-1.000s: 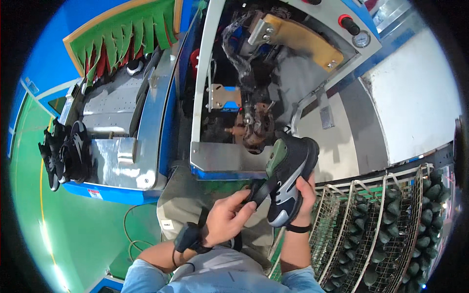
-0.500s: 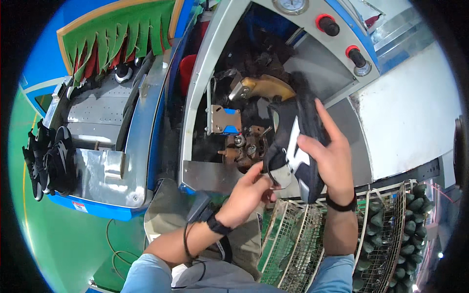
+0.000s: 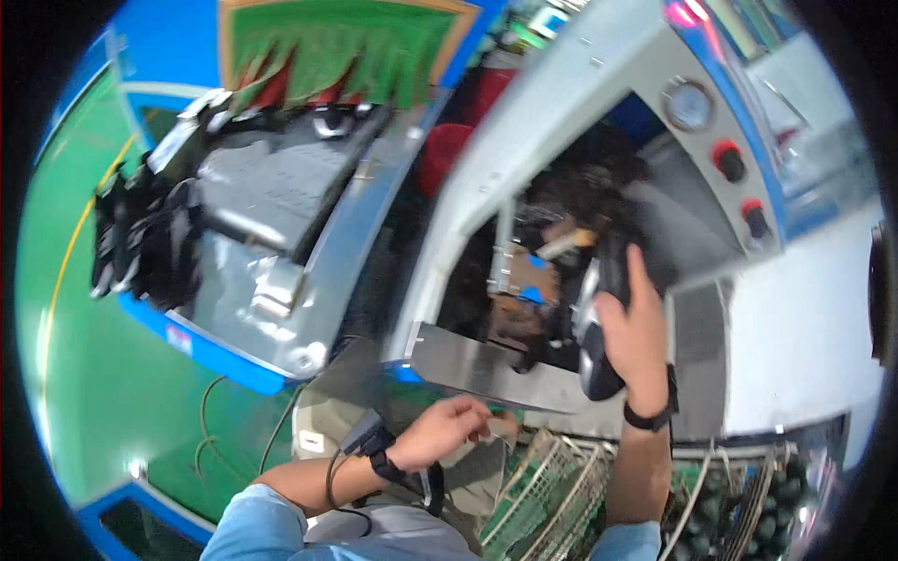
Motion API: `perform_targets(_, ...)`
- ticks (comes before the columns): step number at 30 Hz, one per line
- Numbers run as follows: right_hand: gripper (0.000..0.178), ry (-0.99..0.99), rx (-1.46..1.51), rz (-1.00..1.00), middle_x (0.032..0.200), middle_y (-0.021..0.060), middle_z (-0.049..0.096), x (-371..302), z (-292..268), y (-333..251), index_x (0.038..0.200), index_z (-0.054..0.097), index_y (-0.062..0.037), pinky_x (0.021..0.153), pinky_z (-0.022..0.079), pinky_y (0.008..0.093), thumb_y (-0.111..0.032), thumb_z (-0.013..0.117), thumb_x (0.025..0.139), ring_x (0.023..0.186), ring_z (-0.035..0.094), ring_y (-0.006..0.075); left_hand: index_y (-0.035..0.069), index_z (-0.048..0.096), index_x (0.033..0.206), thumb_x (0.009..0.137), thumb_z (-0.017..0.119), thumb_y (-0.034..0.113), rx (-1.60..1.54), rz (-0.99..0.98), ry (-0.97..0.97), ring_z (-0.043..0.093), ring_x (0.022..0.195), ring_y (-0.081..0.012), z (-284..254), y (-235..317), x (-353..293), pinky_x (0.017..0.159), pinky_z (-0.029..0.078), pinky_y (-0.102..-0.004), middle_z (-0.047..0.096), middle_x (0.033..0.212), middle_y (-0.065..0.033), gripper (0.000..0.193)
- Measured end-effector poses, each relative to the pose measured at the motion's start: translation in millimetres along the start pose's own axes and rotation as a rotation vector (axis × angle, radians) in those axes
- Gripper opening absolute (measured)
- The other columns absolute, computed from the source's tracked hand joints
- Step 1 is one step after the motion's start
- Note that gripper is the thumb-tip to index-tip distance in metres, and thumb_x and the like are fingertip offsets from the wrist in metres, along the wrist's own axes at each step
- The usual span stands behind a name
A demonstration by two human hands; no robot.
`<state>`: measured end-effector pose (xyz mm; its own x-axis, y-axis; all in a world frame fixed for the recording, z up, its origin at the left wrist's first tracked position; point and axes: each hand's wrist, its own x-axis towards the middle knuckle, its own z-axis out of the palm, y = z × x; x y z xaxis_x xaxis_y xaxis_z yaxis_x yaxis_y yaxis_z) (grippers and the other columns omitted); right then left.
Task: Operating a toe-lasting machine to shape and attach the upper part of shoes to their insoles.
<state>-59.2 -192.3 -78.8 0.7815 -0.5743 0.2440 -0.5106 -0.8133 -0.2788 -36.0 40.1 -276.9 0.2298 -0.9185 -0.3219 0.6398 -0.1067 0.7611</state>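
My right hand (image 3: 638, 341) grips a black shoe with white side markings (image 3: 592, 327), its thumb and fingers around the shoe's side and sole. That shoe stands lengthwise in the front opening of a grey machine (image 3: 458, 220), its upper part blurring into the dark interior. Beside it, to the left, is a metal fixture with a tan plate and blue patches (image 3: 526, 276). Lower down, in front of the machine's metal ledge (image 3: 486, 369), my left hand (image 3: 444, 432) hangs apart from the shoe. Its fingers are loosely bent and slightly blurred, with nothing visible in them.
At left, a conveyor (image 3: 271, 178) runs under a green strip curtain (image 3: 337, 56); several black shoes (image 3: 154, 238) hang at its near left corner. Wire racks (image 3: 561, 486) with dark green pieces stand at lower right. A gauge (image 3: 689, 105) and red-ringed knobs (image 3: 728, 161) sit on the machine.
My left hand has let go of the shoe and drawn back down and left. My right hand still holds the shoe, now closer to the fixture. The view has swung left.
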Motion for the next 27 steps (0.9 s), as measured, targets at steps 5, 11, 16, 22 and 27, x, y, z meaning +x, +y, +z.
perform_targets(5, 0.074, 0.179, -0.143, -0.025, 0.116, 0.0276, 0.056, -14.5, -1.9, -5.9, 0.159, 0.032, -0.0157, 0.091, 0.047, 0.0514, -0.026, 0.059, 0.09, 0.104, 0.06, 0.0469, 0.003, 0.064, 0.112, 0.103, 0.056, 0.023, 0.121, -0.153, -0.032, 0.062, 0.086, -0.0092, 0.0, -22.2, -42.1, 0.078, 0.051, -0.0251, 0.069, 0.094, -0.0027, 0.023)
perform_targets(11, 0.081, 0.343, -0.037, 0.036, 0.118, 0.0298, 0.055, -54.4, 6.8, -27.7, 0.162, 0.021, -0.0154, 0.089, 0.047, 0.055, -0.026, 0.06, 0.093, 0.106, 0.057, 0.052, 0.003, 0.063, 0.108, 0.105, 0.053, 0.028, 0.134, -0.124, -0.025, 0.062, 0.088, -0.0093, 10.0, -20.3, -44.6, 0.079, 0.051, -0.0258, 0.068, 0.097, -0.0027, 0.027)
perform_targets(16, 0.08, 0.484, 0.081, -0.089, 0.144, 0.0364, 0.042, -149.6, 28.4, -19.3, 0.157, 0.032, -0.0025, 0.107, 0.037, 0.0542, -0.018, 0.069, 0.088, 0.127, 0.045, 0.0548, 0.005, 0.058, 0.126, 0.106, 0.054, 0.033, 0.148, 0.085, -0.126, 0.062, 0.09, -0.0125, 12.1, 17.1, -48.9, 0.084, 0.051, -0.028, 0.067, 0.1, -0.0037, 0.034)
perform_targets(22, 0.049, -0.131, 0.124, -0.108, 0.134, 0.0249, 0.053, -245.2, -13.1, -22.8, 0.115, 0.068, -0.0036, 0.091, 0.05, 0.0496, -0.031, 0.085, 0.079, 0.107, 0.06, 0.0451, 0.004, 0.042, 0.149, 0.1, 0.048, 0.063, -0.428, -0.102, -0.398, 0.06, 0.124, -0.0251, 37.3, 47.2, -56.6, 0.106, 0.047, -0.0415, 0.056, 0.142, -0.0117, 0.078)
perform_targets(27, 0.109, -0.208, 1.144, 0.293, 0.155, 0.0369, 0.03, -199.0, -13.2, 1.6, 0.161, -0.004, -0.002, 0.105, 0.049, 0.0461, -0.035, 0.075, 0.093, 0.134, 0.051, 0.0411, -0.001, 0.06, 0.125, 0.092, 0.069, 0.023, -0.1, -0.195, -0.012, 0.065, 0.099, -0.0162, 16.5, 10.4, -61.4, 0.091, 0.052, -0.034, 0.068, 0.113, -0.0079, 0.041)
